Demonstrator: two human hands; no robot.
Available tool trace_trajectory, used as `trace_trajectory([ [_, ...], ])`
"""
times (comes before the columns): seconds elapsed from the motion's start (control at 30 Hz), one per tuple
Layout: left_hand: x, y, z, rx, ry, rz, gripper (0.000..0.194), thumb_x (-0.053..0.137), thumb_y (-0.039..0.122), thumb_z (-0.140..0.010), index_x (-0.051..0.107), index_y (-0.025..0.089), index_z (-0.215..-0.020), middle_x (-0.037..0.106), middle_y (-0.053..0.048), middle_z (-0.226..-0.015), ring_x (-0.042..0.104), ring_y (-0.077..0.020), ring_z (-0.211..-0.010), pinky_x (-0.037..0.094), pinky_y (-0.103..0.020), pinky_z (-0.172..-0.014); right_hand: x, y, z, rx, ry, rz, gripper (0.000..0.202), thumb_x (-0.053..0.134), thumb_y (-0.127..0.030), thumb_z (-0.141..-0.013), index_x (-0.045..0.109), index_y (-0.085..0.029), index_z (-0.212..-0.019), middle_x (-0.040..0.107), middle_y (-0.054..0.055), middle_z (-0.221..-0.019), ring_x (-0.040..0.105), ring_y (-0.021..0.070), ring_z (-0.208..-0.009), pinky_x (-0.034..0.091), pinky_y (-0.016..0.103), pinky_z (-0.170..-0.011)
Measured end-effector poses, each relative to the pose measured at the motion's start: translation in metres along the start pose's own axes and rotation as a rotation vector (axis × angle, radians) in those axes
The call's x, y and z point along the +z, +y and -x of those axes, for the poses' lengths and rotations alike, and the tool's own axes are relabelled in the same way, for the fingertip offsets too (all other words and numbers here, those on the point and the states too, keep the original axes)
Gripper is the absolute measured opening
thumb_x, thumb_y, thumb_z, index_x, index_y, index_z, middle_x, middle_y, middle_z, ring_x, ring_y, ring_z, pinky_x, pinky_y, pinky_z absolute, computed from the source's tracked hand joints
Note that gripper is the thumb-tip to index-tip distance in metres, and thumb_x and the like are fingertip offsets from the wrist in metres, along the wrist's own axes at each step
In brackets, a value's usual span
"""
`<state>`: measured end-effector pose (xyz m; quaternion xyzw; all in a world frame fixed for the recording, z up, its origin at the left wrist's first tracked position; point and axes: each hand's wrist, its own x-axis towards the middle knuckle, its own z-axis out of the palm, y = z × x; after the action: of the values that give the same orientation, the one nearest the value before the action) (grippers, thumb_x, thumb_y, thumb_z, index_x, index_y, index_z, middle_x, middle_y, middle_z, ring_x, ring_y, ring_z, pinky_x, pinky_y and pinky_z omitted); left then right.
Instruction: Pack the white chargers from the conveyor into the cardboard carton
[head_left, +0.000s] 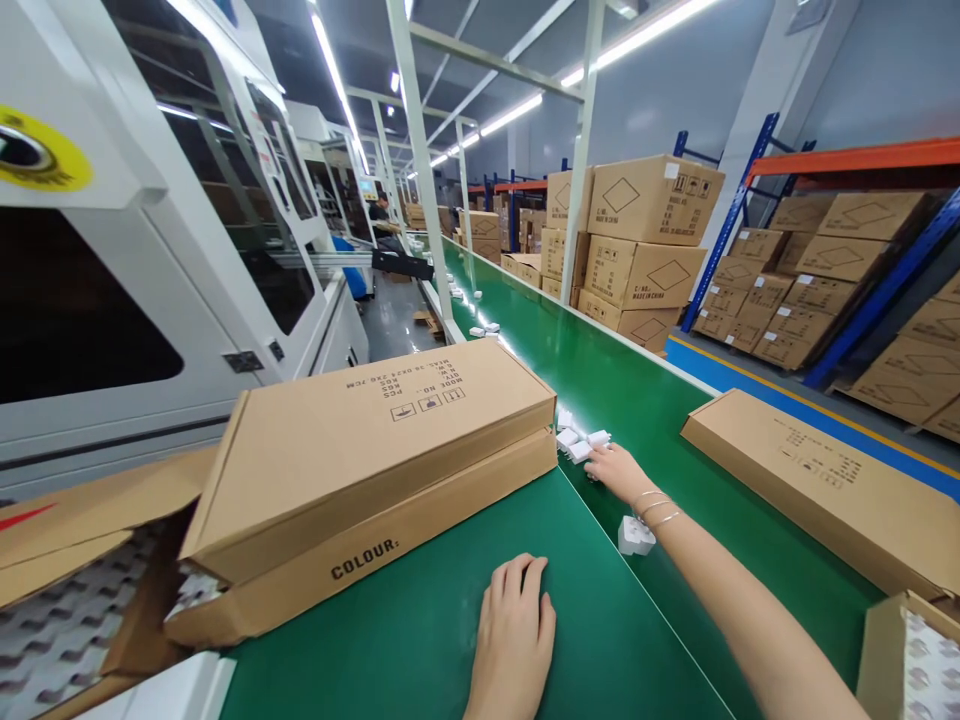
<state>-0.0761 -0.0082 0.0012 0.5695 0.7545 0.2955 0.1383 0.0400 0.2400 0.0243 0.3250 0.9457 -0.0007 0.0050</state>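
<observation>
My left hand (514, 635) lies palm down on the green tabletop (420, 610), its fingers stretched out and nothing under them that I can see. My right hand (616, 470) reaches across to the green conveyor belt (600, 375), fingertips closed at the edge of a white power adapter (579, 452). Several similar white pieces cluster beside it, against the corner of a cardboard box. Nearer to me, under my right wrist, another small clump of white pieces (636, 535) sits on the belt. My right thumb is partly hidden.
Two stacked flat cardboard boxes (375, 440) stand at left on the tabletop. An open carton (67, 600) with white trays is left of them. Across the belt lies a closed box (817, 470), with an open box (885, 650) nearer. A white machine (187, 240) flanks the left.
</observation>
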Motion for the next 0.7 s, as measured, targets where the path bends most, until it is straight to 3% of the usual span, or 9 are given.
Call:
trace_trajectory([
  [0.07, 0.001, 0.000, 0.000, 0.009, 0.016, 0.005, 0.037, 0.031, 0.025, -0.085, 0.054, 0.021, -0.114, 0.052, -0.010, -0.115, 0.046, -0.0230, -0.108, 0.043, -0.041, -0.090, -0.004, 0.007, 0.011, 0.100, 0.034, -0.002, 0.017, 0.047, -0.012, -0.083, 0.060, -0.018, -0.093, 0.058, 0.012, -0.101, 0.047, 0.0238, -0.105, 0.033, 0.033, -0.086],
  [0.2, 0.001, 0.001, -0.001, 0.009, 0.043, 0.012, 0.037, 0.032, 0.025, -0.084, 0.055, 0.021, -0.113, 0.052, -0.009, -0.114, 0.046, -0.0231, -0.107, 0.043, -0.040, -0.089, -0.014, 0.028, 0.053, 0.437, 0.061, -0.044, 0.029, 0.043, -0.023, -0.083, 0.047, -0.014, -0.111, 0.059, 0.015, -0.098, 0.056, 0.0258, -0.084, 0.037, 0.032, -0.066],
  [0.3, -0.001, 0.001, 0.000, 0.012, 0.039, 0.030, 0.036, 0.031, 0.027, -0.086, 0.055, 0.021, -0.112, 0.052, -0.009, -0.113, 0.046, -0.0230, -0.107, 0.044, -0.041, -0.088, -0.014, 0.039, 0.090, 0.587, -0.025, -0.137, 0.027, 0.045, -0.020, -0.079, 0.050, -0.014, -0.105, 0.062, 0.011, -0.088, 0.059, 0.0228, -0.074, 0.037, 0.028, -0.060],
  [0.4, -0.001, 0.001, 0.001, 0.037, 0.062, 0.050, 0.036, 0.030, 0.029, -0.087, 0.056, 0.021, -0.111, 0.053, -0.009, -0.111, 0.046, -0.0221, -0.106, 0.043, -0.040, -0.087, -0.008, 0.035, 0.119, 0.604, -0.129, -0.278, 0.018, 0.041, -0.019, -0.082, 0.057, -0.017, -0.091, 0.064, 0.006, -0.082, 0.060, 0.0176, -0.071, 0.039, 0.024, -0.058],
  [0.53, -0.003, 0.002, 0.002, 0.047, 0.077, 0.072, 0.037, 0.027, 0.032, -0.089, 0.057, 0.021, -0.108, 0.053, -0.008, -0.110, 0.046, -0.0210, -0.104, 0.043, -0.039, -0.087, -0.003, 0.015, 0.145, 0.585, -0.152, -0.412, 0.043, 0.018, -0.036, -0.094, 0.058, -0.021, -0.100, 0.065, 0.004, -0.082, 0.059, 0.0142, -0.062, 0.041, 0.024, -0.055],
  [0.63, -0.004, 0.002, 0.002, 0.053, 0.076, 0.094, 0.038, 0.026, 0.033, -0.089, 0.057, 0.021, -0.107, 0.053, -0.007, -0.109, 0.046, -0.0203, -0.104, 0.042, -0.038, -0.088, -0.003, 0.001, 0.155, 0.568, -0.003, -0.277, 0.044, 0.021, -0.044, -0.093, 0.049, -0.021, -0.118, 0.059, 0.010, -0.103, 0.058, 0.0205, -0.082, 0.041, 0.028, -0.062],
  [0.7, -0.004, 0.002, 0.003, 0.057, 0.075, 0.104, 0.038, 0.026, 0.033, -0.090, 0.057, 0.021, -0.107, 0.053, -0.007, -0.108, 0.046, -0.0199, -0.104, 0.042, -0.038, -0.088, -0.001, -0.005, 0.156, 0.441, 0.118, -0.079, 0.048, 0.026, -0.048, -0.090, 0.046, -0.020, -0.123, 0.054, 0.013, -0.113, 0.052, 0.0249, -0.096, 0.040, 0.030, -0.068],
])
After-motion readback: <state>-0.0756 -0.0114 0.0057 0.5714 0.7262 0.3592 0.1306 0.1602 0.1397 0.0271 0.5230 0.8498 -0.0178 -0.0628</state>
